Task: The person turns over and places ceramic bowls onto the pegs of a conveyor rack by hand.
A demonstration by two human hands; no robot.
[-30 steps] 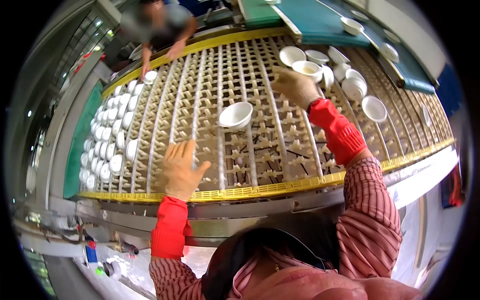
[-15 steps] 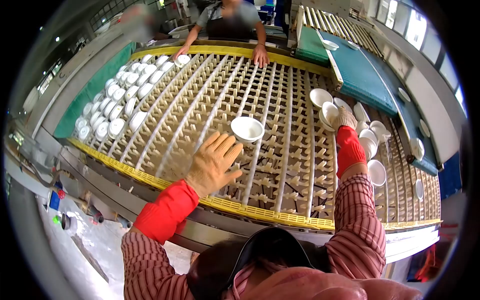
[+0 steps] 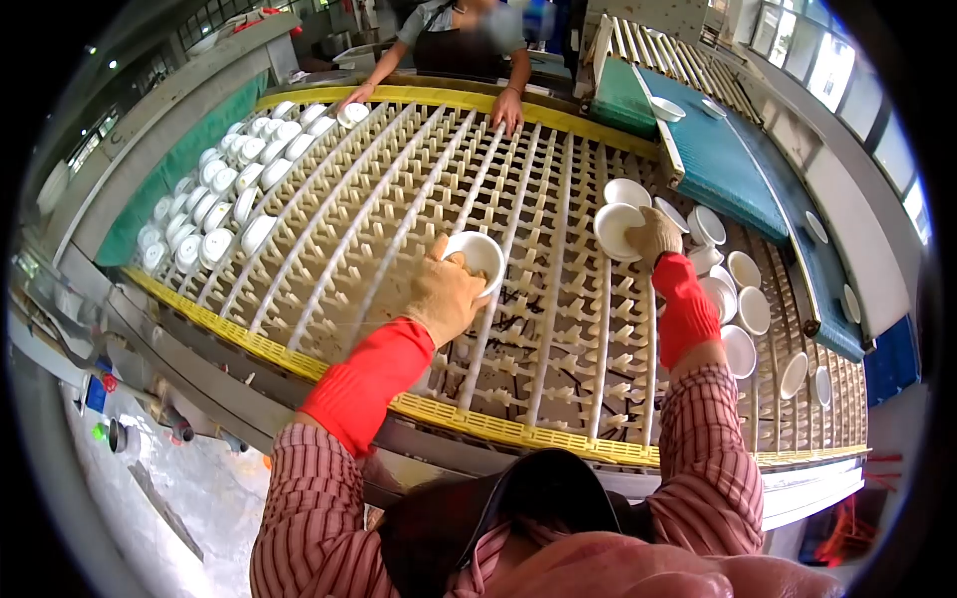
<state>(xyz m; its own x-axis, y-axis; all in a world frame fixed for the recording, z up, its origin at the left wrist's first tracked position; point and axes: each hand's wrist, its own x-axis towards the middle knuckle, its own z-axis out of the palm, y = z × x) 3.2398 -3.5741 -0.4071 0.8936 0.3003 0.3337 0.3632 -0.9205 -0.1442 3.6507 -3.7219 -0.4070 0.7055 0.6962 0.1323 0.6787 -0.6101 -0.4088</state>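
My left hand [image 3: 446, 291], in a tan glove with a red cuff, grips the near-left rim of a white bowl [image 3: 482, 261] over the middle of the pegged conveyor [image 3: 394, 234]. Some of its fingers reach inside the bowl. On the right, my right hand [image 3: 655, 237], gloved alike, pinches the right rim of another white bowl [image 3: 612, 229]. Just behind that one stands a further white bowl [image 3: 627, 192]. Beside and below my right wrist lies a loose group of white bowls [image 3: 753, 311], some tilted.
Upturned white dishes [image 3: 215, 246] stand in rows at the conveyor's left end. A co-worker's hand [image 3: 507, 111] rests at the far yellow edge [image 3: 558, 120]; their other hand [image 3: 357, 95] touches a dish. A green belt [image 3: 723, 184] carrying bowls slopes down at right.
My left hand has moved right and up and taken hold of the middle bowl. My right hand has shifted left with its bowl. The left dish rows have slid slightly left.
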